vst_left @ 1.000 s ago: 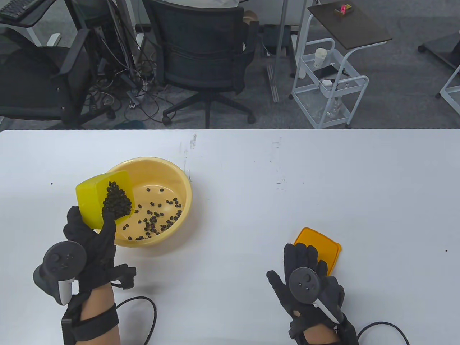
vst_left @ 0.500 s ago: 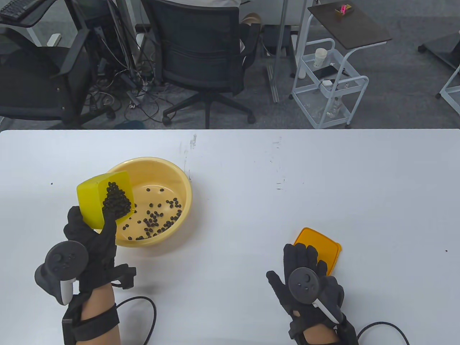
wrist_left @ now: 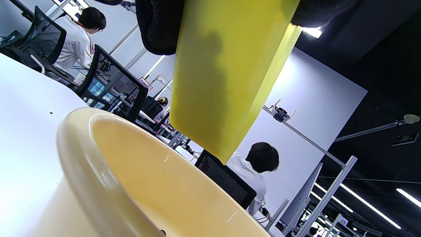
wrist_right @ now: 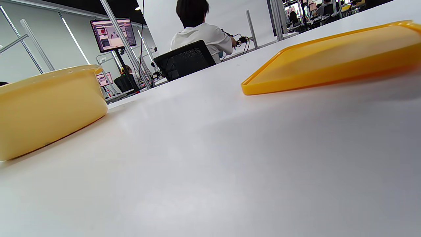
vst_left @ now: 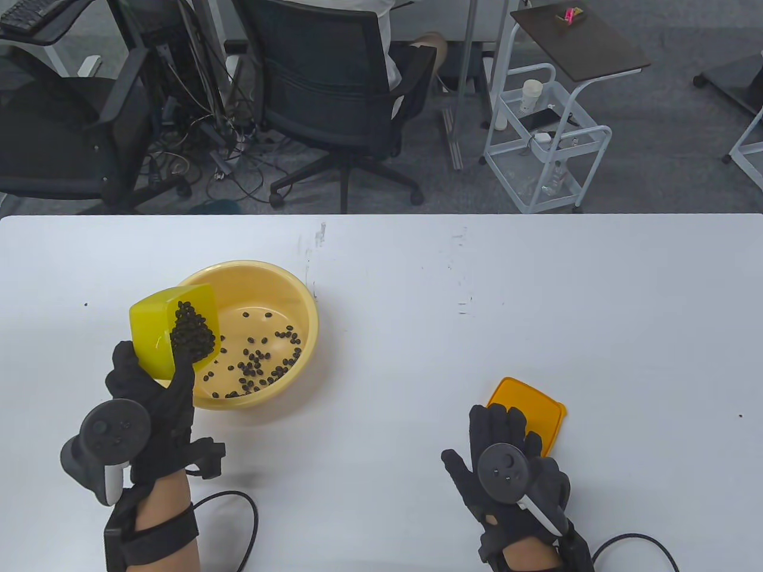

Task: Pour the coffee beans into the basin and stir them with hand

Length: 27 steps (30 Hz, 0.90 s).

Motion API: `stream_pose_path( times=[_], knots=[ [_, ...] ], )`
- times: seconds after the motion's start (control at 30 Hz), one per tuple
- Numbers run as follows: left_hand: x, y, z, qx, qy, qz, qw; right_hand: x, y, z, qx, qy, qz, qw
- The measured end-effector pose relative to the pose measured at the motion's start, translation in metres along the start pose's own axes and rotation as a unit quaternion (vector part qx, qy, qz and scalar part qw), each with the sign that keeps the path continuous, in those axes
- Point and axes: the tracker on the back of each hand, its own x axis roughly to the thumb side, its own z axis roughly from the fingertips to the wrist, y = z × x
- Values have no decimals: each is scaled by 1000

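A pale yellow basin [vst_left: 301,301] [wrist_left: 98,164] [wrist_right: 49,108] stands on the white table, with several dark coffee beans [vst_left: 256,364] scattered on its floor. My left hand [vst_left: 152,396] grips a bright yellow box [vst_left: 149,328] [wrist_left: 223,82], tilted over the basin's left rim, with a heap of beans [vst_left: 192,335] at its lower lip. My right hand [vst_left: 503,444] lies flat on the table, its fingertips over the near edge of an orange lid [vst_left: 533,408] [wrist_right: 329,59]. The right wrist view shows no fingers.
Beyond the table's far edge are black office chairs [vst_left: 340,89], a tangle of cables [vst_left: 197,149] and a white wire cart [vst_left: 545,143]. A person in a white shirt [wrist_right: 200,34] sits at a desk behind. Glove cables [vst_left: 238,512] trail at the near edge.
The yellow box has shifted slightly right and tipped a little more. A few more beans have dropped into the basin. My right hand has stayed still.
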Motion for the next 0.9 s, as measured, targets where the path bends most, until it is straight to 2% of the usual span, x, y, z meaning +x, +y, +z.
stream_pose_path(
  times=[0.47,0.57,0.9],
  knots=[
    [1,0,0,3,-1,-15,1000,1,0,0,4,-3,4,1000],
    [3,0,1,8,-3,-41,999,2,0,0,0,-6,12,1000],
    [2,1,1,8,4,-21,1000,2,1,0,3,-8,12,1000]
  ],
)
